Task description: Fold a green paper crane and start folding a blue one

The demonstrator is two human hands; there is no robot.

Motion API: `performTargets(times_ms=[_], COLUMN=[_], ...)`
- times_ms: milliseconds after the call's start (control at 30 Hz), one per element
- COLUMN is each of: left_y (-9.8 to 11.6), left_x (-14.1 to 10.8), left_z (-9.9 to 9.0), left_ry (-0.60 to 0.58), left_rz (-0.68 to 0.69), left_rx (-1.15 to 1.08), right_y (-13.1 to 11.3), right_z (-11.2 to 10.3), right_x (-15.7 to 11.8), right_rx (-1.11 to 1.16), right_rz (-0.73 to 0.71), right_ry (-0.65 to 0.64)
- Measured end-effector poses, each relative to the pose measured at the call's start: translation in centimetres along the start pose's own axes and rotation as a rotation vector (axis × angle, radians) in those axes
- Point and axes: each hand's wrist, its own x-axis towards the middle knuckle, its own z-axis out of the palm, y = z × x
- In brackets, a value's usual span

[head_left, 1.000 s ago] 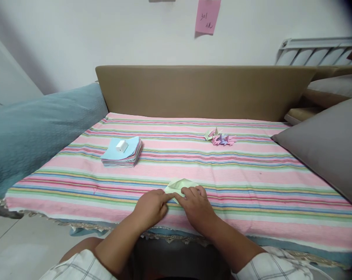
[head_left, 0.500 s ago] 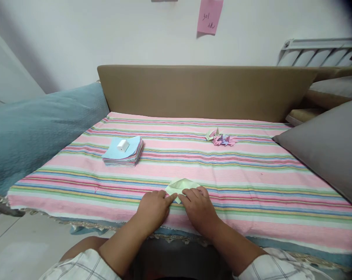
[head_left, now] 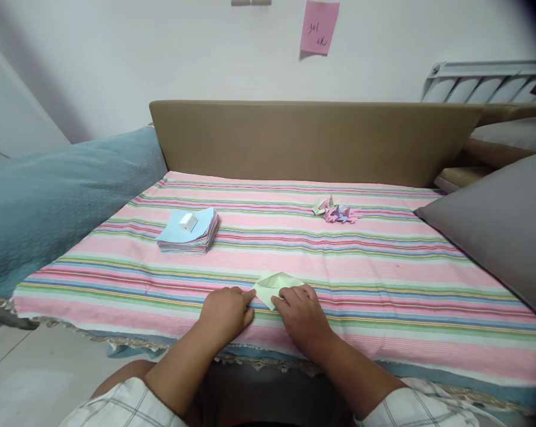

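A pale green piece of folded paper (head_left: 268, 290) lies on the striped cloth in front of me, its near corner pointing toward me. A fold stands slightly raised along its far part. My left hand (head_left: 227, 311) is at the paper's left corner, index fingertip pressed on it, thumb lower and apart, other fingers curled. My right hand (head_left: 302, 314) is closed over the paper's right side, its thumb near the lower point and its fingers bent on top. That hand hides the right corner.
A stack of coloured paper (head_left: 188, 234) stands at left, with a small white block (head_left: 187, 222) on top. Several small folded paper pieces (head_left: 337, 212) lie at back right. A grey cushion (head_left: 499, 219) borders the right, a brown backrest (head_left: 312, 142) the back.
My left hand has slid left along the paper, from beside the right thumb to the left corner, uncovering the paper's lower left edge. My right hand has stayed in place.
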Motion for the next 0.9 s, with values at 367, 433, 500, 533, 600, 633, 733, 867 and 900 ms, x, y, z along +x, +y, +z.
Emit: performTargets(times_ms=[367, 433, 500, 533, 600, 633, 733, 867, 900], left_y=[2.0, 2.6, 2.9, 3.0, 2.8, 2.7, 2.0, 1.1, 1.0], left_x=[0.3, 0.7, 1.0, 1.1, 1.4, 1.5, 2.4, 4.1, 4.4], left_z=[1.8, 2.4, 2.6, 2.6, 2.4, 2.3, 1.8, 1.7, 1.8], left_ry=[0.314, 0.255, 0.190, 0.172, 0.198, 0.254, 0.508, 0.549, 0.520], left_rz=[0.413, 0.351, 0.293, 0.267, 0.196, 0.151, 0.043, 0.084, 0.080], left_rx=[-0.264, -0.236, -0.206, -0.202, -0.226, -0.257, -0.390, -0.520, -0.525], right_y=[0.3, 0.6, 0.8, 1.0, 1.1, 1.1, 0.9, 0.5, 0.5], right_z=[-0.2, -0.2, -0.1, 0.0, 0.1, 0.2, 0.4, 0.4, 0.3], right_x=[0.0, 0.1, 0.2, 0.3, 0.5, 0.6, 0.9, 1.1, 1.1], right_rx=[0.032, 0.056, 0.078, 0.083, 0.076, 0.064, 0.017, 0.006, 0.010], right_rz=[-0.018, -0.013, -0.011, -0.012, -0.014, -0.012, 0.013, 0.044, 0.052], right_ry=[0.002, -0.008, -0.013, -0.011, 0.000, 0.009, 0.032, 0.011, 0.004])
